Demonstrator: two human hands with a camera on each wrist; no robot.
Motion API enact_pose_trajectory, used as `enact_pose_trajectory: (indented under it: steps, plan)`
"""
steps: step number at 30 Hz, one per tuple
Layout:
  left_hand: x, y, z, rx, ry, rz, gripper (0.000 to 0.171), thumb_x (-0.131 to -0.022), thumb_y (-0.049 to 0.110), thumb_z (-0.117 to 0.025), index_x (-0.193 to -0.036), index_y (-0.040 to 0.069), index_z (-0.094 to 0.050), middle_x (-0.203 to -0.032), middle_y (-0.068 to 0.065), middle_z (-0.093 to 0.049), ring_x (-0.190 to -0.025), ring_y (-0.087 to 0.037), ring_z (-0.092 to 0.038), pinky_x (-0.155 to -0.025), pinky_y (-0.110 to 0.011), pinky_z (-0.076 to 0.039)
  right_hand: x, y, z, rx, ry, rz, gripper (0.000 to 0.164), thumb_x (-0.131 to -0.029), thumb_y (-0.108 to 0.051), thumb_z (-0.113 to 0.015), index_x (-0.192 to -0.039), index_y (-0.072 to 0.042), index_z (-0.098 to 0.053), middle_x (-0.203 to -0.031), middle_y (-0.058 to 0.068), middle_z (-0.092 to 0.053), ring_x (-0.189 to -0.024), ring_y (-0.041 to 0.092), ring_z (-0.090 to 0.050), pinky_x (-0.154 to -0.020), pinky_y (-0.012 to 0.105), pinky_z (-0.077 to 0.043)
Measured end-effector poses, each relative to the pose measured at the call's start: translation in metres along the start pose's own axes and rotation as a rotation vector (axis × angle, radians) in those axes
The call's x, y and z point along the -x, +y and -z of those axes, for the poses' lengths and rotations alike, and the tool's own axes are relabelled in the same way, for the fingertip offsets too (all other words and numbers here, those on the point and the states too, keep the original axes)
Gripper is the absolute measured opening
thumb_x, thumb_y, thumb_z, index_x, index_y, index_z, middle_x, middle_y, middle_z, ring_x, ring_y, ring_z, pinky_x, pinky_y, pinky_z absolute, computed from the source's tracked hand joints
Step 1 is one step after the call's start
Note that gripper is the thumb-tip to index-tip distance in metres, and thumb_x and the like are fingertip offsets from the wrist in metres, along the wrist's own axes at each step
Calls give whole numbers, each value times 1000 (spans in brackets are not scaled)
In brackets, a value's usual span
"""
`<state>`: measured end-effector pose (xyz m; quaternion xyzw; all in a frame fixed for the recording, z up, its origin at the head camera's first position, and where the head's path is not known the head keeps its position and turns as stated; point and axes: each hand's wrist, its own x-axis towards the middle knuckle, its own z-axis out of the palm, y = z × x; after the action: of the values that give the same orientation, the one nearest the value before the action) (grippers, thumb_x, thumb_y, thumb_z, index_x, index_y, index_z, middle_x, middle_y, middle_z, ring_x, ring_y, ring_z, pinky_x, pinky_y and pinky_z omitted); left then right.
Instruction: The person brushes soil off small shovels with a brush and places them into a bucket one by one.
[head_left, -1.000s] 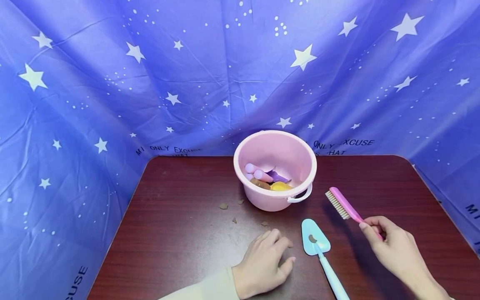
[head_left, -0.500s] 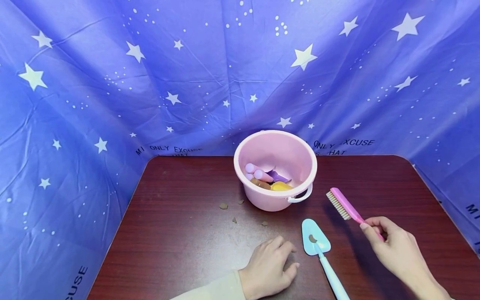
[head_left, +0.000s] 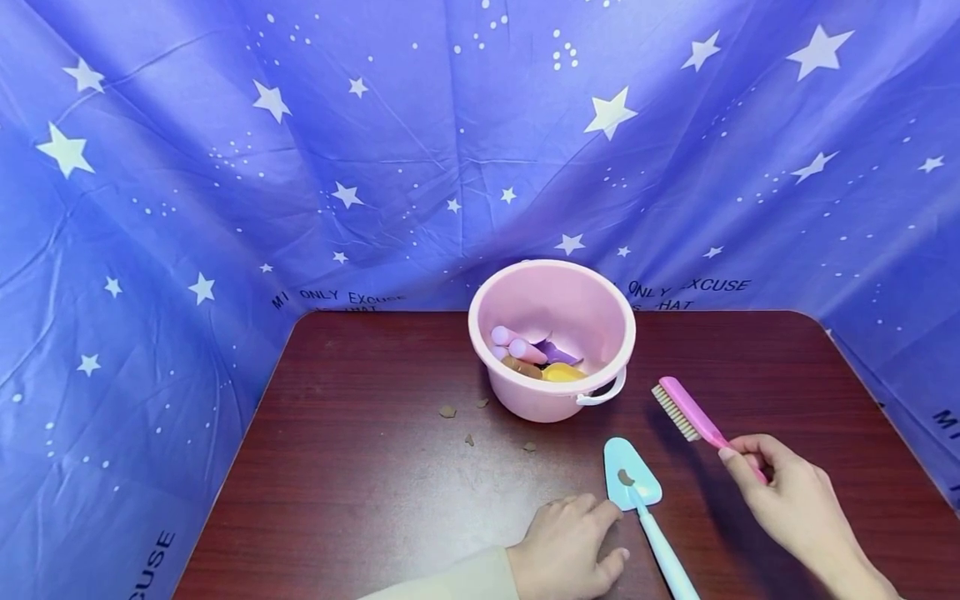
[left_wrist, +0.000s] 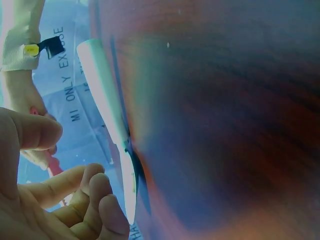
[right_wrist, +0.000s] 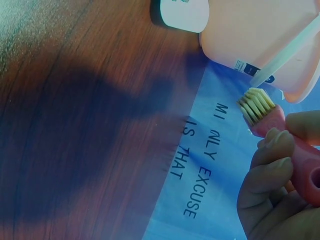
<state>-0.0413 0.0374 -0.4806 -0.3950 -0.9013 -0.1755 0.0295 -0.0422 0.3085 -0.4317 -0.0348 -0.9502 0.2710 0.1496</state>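
Note:
My right hand [head_left: 798,500] grips the handle of a pink brush [head_left: 693,410], held up with its pale bristles facing left; the right wrist view shows thumb and fingers curled round the brush [right_wrist: 302,162]. A light blue toy shovel [head_left: 633,467] lies on the table between my hands, a small brown flake on its blade. My left hand [head_left: 570,542] holds nothing and is just left of the shovel, fingertips close to its blade. In the left wrist view its fingers are loosely bent, with the shovel [left_wrist: 102,90] just beyond them.
A pink bucket [head_left: 551,400] with a white handle stands behind the shovel. Inside are pink, purple, brown and yellow pieces. Several brown flakes [head_left: 447,412] lie on the dark wooden table [head_left: 337,467] in front of the bucket. A blue starry cloth [head_left: 412,150] hangs behind the table.
My left hand has moved right and toward me, nearer the shovel. The right hand with the brush has barely moved. Bucket, shovel and flakes stay where they were.

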Motion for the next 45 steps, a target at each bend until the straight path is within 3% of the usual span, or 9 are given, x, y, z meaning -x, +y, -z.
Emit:
enact_pose_trajectory:
  steps: [16, 22, 27, 35, 45]
  plan:
    - [-19, 21, -14, -24, -194, 8, 52, -85, 60, -56, -129, 34, -50, -91, 11, -58, -78, -1, -57, -52, -23, -36, 1, 2, 1, 6, 11, 2, 11, -89, -25, -66, -93, -15, -63, -66, -8, -45, -54, 3, -36, -50, 23, -25]
    - [-23, 25, -19, -14, -219, 0, 55, -85, 62, -54, -133, 36, -48, -90, 10, -58, -74, -1, -54, -50, -23, -34, 2, 1, 1, 5, -3, 0, 11, -89, -27, -65, -93, -16, -63, -66, -8, -44, -55, 3, -36, -50, 23, -25]
    - [-27, 26, -22, 7, -244, 4, 53, -85, 63, -54, -131, 36, -50, -86, 12, -54, -67, -3, -51, -48, -23, -32, 2, 2, 1, 11, 2, 0, 11, -89, -26, -65, -93, -16, -63, -66, -8, -44, -55, 3, -36, -50, 23, -25]
    - [-31, 28, -25, 37, -247, 14, 37, -85, 62, -54, -112, 35, -55, -76, 14, -46, -58, -1, -45, -43, -23, -30, 2, 2, 2, 15, -1, 1, 12, -90, -26, -65, -93, -15, -63, -66, -8, -44, -55, 2, -36, -50, 23, -25]
    - [-29, 29, -25, 13, -232, 34, 36, -84, 65, -54, -102, 35, -56, -85, 11, -54, -60, -5, -50, -44, -24, -30, 3, 2, -1, 13, 6, -3, 10, -88, -25, -67, -92, -16, -64, -66, -9, -44, -55, 2, -36, -50, 23, -25]
